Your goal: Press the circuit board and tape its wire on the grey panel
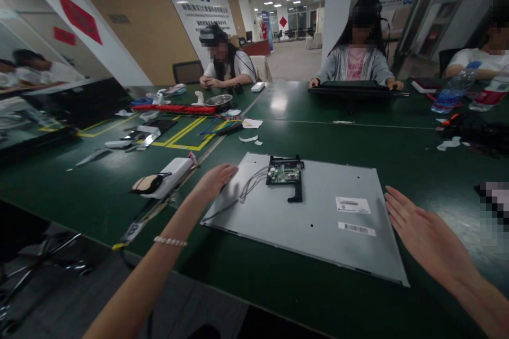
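Note:
A grey metal display panel (322,185) lies flat on the green table in front of me, its back side up. A green circuit board (283,174) in a black plastic bracket (295,193) sits near its far edge, and grey cables (250,183) run from it toward the left. At the panel's left edge is my left hand (214,183), fingers stretched out. My right hand (421,233) is held flat beside the right edge, fingers straight. Neither hand grips anything; whether they touch the edges I cannot tell. Two white labels (353,205) are stuck on the panel's right part.
A white power strip (170,177) with a beige object on it lies left of my left arm. Paper scraps (252,124), wires and a metal bowl (218,100) lie farther back. Across the table a person (360,63) holds a black screen (358,90). Bottles (455,90) stand at right.

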Demonstrator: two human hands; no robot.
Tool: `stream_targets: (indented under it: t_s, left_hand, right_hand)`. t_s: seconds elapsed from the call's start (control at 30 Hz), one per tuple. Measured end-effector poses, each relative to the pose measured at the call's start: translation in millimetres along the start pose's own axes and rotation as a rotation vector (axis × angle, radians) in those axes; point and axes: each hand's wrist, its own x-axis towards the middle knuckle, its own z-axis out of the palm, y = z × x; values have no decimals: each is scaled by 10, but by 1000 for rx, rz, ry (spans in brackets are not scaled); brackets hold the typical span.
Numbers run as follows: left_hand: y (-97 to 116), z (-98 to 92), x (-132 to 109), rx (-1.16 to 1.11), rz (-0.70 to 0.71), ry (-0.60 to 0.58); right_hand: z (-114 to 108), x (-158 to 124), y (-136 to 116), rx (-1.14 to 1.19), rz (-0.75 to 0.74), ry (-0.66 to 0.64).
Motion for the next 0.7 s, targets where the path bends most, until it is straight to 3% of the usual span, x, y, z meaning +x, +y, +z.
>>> stream_targets:
  t_s: [0.17,0.43,0.7]
  left_hand:
    - [36,225,-219,-10,12,-56]
    - [-9,489,-461,-19,23,-120]
    - [-33,826,-666,57,54,-209]
  right_hand:
    - [-376,3,62,-86,16,82]
    - [-614,-77,-142,-199,90,226]
    - [-1173,7,11,-253,104,299]
